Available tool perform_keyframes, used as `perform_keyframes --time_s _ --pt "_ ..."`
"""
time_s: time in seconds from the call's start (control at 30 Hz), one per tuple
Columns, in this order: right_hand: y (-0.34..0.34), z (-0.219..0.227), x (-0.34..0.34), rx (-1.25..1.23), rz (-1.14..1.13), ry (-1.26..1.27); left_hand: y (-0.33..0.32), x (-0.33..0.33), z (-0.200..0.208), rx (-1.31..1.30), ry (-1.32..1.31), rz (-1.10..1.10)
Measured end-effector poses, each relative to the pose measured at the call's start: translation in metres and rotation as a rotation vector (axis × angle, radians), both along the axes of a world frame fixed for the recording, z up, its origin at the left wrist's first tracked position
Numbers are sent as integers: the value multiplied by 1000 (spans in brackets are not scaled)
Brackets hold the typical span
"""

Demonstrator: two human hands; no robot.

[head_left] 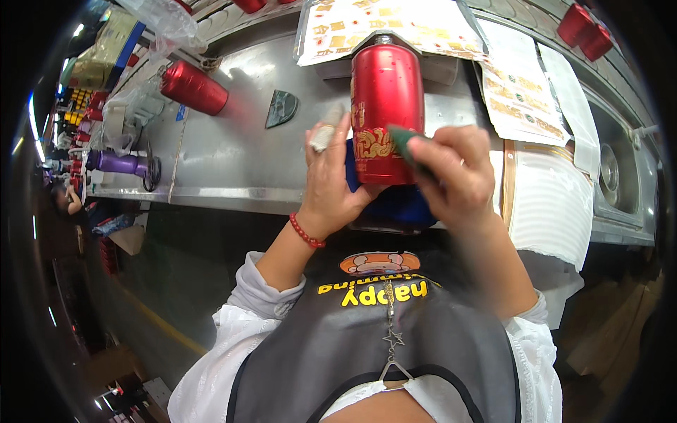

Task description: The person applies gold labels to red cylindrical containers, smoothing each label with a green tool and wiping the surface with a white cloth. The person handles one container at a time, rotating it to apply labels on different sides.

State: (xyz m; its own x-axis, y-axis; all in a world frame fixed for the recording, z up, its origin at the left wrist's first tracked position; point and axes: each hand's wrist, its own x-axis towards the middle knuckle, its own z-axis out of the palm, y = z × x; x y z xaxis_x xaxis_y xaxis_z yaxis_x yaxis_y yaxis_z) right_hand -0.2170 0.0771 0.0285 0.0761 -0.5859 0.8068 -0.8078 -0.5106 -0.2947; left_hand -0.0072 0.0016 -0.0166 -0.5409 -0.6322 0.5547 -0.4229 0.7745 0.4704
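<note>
Broadly, the metal bench [236, 158] spread beyond and to either side of the left hand [330, 194] and the right hand [462, 169]. Ahead of both hands lay a white sheet [402, 17] printed with gold designs. Between the hands was the red bottle [386, 84], its gold pattern facing up; the left hand was cupped about its lower left side, fingers stretched along it and thumb at its base. Well to the left of that hand, a second red bottle [194, 88] lay on its side, with a purple bottle [118, 163] farther out. Nearer, ahead and left, sat a flat dark piece [282, 108]. The right hand, slightly blurred, pinched a dark green tool [403, 143] against the pattern. Red beads [305, 233] ringed the left wrist
</note>
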Motion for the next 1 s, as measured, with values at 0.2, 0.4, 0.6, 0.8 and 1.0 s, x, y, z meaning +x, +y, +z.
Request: perform_keyframes --time_s 0.2,0.4,0.6,0.8,1.0 --pt "0 -2 -12 182 -62 -298 2 -2 27 -161 -178 18" --pt "13 10 -7 313 166 -253 -1 0 3 92 -123 21" --pt "17 15 9 287 302 -168 1 -1 10 -20 -56 26" --pt "20 16 14 259 359 -20 -5 5 4 109 -260 38" --pt "16 -3 11 125 97 -74 1 -1 9 44 -105 26"
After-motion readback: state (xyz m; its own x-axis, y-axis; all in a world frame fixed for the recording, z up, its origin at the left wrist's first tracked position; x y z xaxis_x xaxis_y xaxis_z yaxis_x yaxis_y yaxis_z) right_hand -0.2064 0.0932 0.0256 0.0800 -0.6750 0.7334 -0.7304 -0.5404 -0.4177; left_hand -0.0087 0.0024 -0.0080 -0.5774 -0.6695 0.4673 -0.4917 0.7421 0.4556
